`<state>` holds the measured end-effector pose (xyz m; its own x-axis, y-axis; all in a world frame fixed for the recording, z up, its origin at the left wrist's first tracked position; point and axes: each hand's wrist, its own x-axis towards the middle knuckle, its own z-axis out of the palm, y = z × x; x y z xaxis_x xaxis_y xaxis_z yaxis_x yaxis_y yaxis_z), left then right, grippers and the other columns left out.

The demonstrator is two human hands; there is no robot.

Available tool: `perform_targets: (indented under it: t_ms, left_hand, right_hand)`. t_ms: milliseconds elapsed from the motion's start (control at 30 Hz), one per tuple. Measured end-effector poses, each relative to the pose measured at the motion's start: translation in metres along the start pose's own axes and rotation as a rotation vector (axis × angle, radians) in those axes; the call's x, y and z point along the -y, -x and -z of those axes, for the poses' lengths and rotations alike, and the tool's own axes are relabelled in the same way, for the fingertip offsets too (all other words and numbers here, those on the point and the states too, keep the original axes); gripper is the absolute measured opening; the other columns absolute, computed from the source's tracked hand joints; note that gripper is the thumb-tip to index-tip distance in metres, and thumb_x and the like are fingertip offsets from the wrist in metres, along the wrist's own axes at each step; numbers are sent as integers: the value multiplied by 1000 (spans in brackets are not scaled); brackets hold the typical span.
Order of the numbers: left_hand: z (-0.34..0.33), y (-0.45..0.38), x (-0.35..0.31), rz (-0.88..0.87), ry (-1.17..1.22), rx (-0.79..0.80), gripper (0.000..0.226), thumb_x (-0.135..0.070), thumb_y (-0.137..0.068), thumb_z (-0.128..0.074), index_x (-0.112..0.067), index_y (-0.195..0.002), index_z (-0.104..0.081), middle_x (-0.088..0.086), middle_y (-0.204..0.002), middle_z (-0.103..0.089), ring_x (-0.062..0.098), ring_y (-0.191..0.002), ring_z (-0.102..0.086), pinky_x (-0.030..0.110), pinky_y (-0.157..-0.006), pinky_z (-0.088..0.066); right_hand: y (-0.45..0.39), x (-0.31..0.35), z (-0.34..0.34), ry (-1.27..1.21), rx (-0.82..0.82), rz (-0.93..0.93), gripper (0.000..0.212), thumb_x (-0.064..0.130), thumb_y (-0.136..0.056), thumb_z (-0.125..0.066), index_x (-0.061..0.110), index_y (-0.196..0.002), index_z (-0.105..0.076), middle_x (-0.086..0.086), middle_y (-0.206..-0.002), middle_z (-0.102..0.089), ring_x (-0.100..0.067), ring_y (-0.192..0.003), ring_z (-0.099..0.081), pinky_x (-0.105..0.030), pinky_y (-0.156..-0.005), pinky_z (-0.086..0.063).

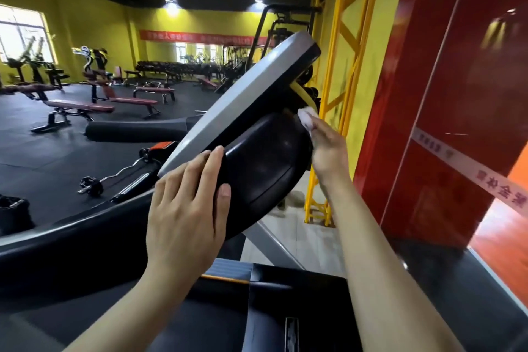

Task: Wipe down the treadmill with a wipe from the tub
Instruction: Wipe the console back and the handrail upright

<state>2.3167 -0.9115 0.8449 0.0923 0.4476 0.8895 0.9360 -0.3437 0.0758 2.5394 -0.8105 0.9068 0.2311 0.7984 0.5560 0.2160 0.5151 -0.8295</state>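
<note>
Head view: right hand (328, 148) apparently presses wipe (307, 118) against console (265, 163).

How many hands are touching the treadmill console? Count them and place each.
2. The left hand rests with straight fingers over the console's lower left edge. The right hand presses a white wipe against its upper right side.

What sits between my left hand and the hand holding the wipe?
In the head view, the console's black rear housing lies between the left hand and the right hand.
</note>
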Motion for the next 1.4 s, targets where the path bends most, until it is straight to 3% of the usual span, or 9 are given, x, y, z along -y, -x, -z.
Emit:
perform_targets:
  t_ms: [100,300,500,600,733,933,1133,1300,1400]
  left_hand:
    - [-1,0,0,14,2,-7,49,-32,-108,-35,-10,-149,-48,9,-143,-57,30,-123,-54,41,-106,-38]
    - [4,-2,0,32,89,26,47,-25,-105,-41,-11,-150,-47,3,-148,-55,26,-128,-54,37,-109,-37]
    - [33,6,29,74,157,205,46,-27,-103,-41,-18,-148,-47,-3,-153,-48,19,-134,-49,37,-109,-38]
    - [43,27,61,236,58,244,49,-44,-104,-33,-20,-145,-47,0,-141,-57,26,-126,-53,39,-107,-36]
    - [46,40,79,228,33,297,50,-44,-104,-33,-19,-144,-47,-1,-139,-58,23,-129,-51,40,-110,-36]
    - [41,42,78,289,68,266,48,-45,-105,-31,-20,-141,-49,-3,-136,-58,24,-126,-50,34,-111,-30]
    - [43,43,84,233,67,269,48,-44,-105,-32,-17,-140,-49,1,-132,-60,26,-122,-50,42,-107,-35]
    - [43,43,86,202,82,261,44,-39,-105,-33,-17,-140,-48,-1,-129,-59,26,-116,-50,41,-103,-35]
    - [40,44,86,204,89,230,42,-37,-105,-34,-17,-139,-48,-2,-126,-59,26,-109,-49,37,-99,-32]
  right_hand:
    - [20,18,-8,2,-55,-29,36,8,-107,-43,18,-133,-66,10,-134,-62,10,-119,-55,-24,-114,-40]
    - [145,16,-50,364,70,592,55,-7,-98,-35,12,-148,-49,-1,-157,-41,-17,-151,-29,-43,-125,-21]
    - [49,36,-29,372,-13,340,49,-4,-98,-39,17,-136,-61,0,-147,-54,-5,-139,-41,-27,-121,-29]
    - [90,43,-66,477,96,579,37,-3,-92,-44,11,-116,-69,-9,-130,-63,-25,-130,-51,-38,-119,-33]
    - [136,47,-90,592,189,805,29,7,-93,-48,15,-110,-70,-5,-121,-66,-27,-124,-55,-39,-115,-35]
    - [65,46,-61,568,-26,522,33,10,-94,-41,12,-109,-71,-8,-121,-66,-27,-125,-53,-44,-109,-41]
    - [154,15,-88,528,42,818,46,-7,-99,-47,9,-141,-58,-9,-150,-51,-22,-147,-38,-43,-124,-25]
    - [100,-5,-49,124,-275,351,46,-2,-104,-39,11,-147,-50,-6,-156,-43,-16,-149,-34,-43,-120,-34]
    - [119,-2,-69,20,-365,299,42,-2,-106,-37,3,-146,-48,-13,-157,-41,-23,-151,-30,-44,-121,-33]
